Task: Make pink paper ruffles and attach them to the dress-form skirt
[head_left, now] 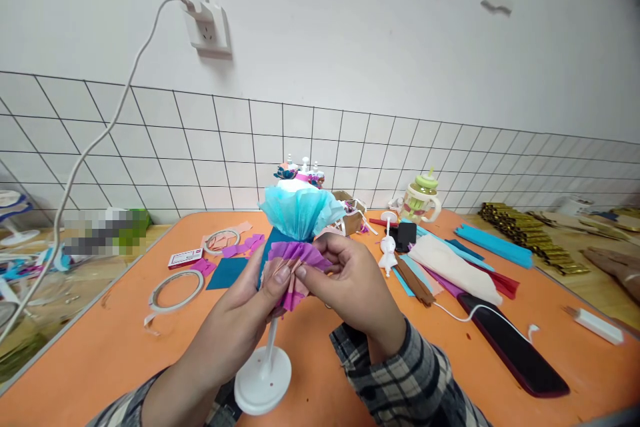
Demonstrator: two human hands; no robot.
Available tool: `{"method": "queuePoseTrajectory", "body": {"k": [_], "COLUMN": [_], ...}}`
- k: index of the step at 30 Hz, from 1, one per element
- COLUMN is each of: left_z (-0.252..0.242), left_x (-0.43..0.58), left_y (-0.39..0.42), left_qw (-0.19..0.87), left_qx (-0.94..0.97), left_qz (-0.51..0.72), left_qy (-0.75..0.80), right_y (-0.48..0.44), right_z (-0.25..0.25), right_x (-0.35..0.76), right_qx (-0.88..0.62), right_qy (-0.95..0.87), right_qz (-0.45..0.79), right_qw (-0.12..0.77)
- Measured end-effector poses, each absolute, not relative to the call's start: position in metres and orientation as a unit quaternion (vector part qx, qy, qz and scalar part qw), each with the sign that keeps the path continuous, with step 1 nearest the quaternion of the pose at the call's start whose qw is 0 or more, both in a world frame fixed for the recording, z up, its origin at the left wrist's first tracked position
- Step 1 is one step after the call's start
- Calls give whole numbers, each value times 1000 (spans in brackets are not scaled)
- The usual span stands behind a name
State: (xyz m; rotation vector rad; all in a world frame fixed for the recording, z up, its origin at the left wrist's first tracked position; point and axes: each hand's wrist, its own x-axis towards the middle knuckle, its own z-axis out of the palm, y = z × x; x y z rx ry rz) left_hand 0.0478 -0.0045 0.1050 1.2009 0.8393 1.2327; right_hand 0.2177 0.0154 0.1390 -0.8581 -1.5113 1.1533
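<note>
A small white stand point(263, 379) on the orange table point(125, 347) carries a paper dress: a light-blue ruffled crepe layer point(299, 210) on top, purple and pink pleated crepe paper point(298, 260) below. My left hand point(250, 310) pinches the purple pleats from the left, thumb on the paper. My right hand point(350, 283) grips the same pleats from the right, fingers curled around them. Both hands are closed on the paper, just above the stand's stem.
Tape rolls point(175, 290) and paper scraps lie left of the stand. To the right are crepe paper strips point(493, 243), a black phone point(515, 347) with a white cable, a white glue gun point(387, 247), a lidded cup point(420, 199) and gold stacks point(530, 233). Another decorated stand point(300, 177) is behind.
</note>
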Motion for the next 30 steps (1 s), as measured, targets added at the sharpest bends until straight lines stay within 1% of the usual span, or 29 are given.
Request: {"method": "queuePoseTrajectory", "body": {"k": [3, 11, 16, 22, 30], "left_z": [105, 116, 115, 117, 124], "left_x": [48, 53, 52, 50, 55], "left_y": [-5, -7, -7, -7, -8], "left_qw": [593, 548, 606, 664, 675], "left_qx": [517, 571, 528, 465, 423], "left_qz": [510, 500, 504, 505, 519], "left_qy": [349, 352, 315, 297, 311], "right_y": [14, 15, 15, 17, 15], "right_z": [141, 141, 143, 140, 140], "right_x": [217, 217, 221, 224, 221], "right_qx": [-377, -388, -391, -375, -376], "right_qy": [-631, -627, -636, -638, -637], "right_qz": [457, 461, 457, 451, 442], "right_qw": [501, 493, 483, 498, 507]}}
